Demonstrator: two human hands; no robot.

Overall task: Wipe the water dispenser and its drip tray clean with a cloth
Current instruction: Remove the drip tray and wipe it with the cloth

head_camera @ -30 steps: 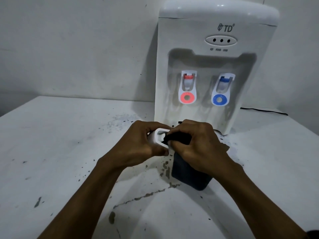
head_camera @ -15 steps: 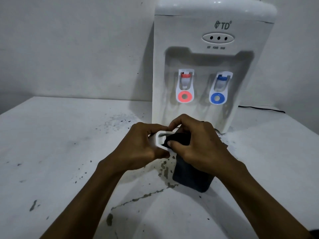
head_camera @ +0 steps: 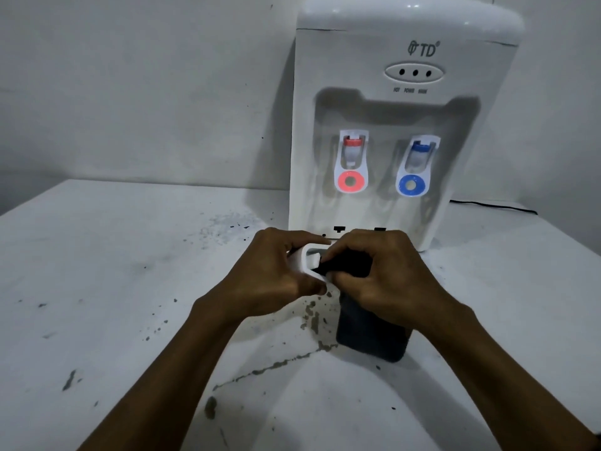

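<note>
A white water dispenser [head_camera: 403, 118] stands at the back of the table, with a red tap [head_camera: 352, 166] and a blue tap [head_camera: 418, 167]. In front of it my left hand [head_camera: 270, 275] grips the white drip tray [head_camera: 307, 260], lifted off the table. My right hand [head_camera: 387, 278] holds a dark cloth [head_camera: 344, 265] and presses a bunched part of it into the tray's hollow. The rest of the cloth [head_camera: 370, 336] hangs down below my right hand to the table. Most of the tray is hidden by my fingers.
The white table [head_camera: 130, 288] is stained with dark specks and a crack line [head_camera: 273, 366] near my forearms. A black cable [head_camera: 494, 205] runs along the table to the right of the dispenser. A pale wall stands behind.
My right hand's fingers have shifted a little over the tray's hollow with the cloth. The view has drifted slightly; both hands stay in the same place.
</note>
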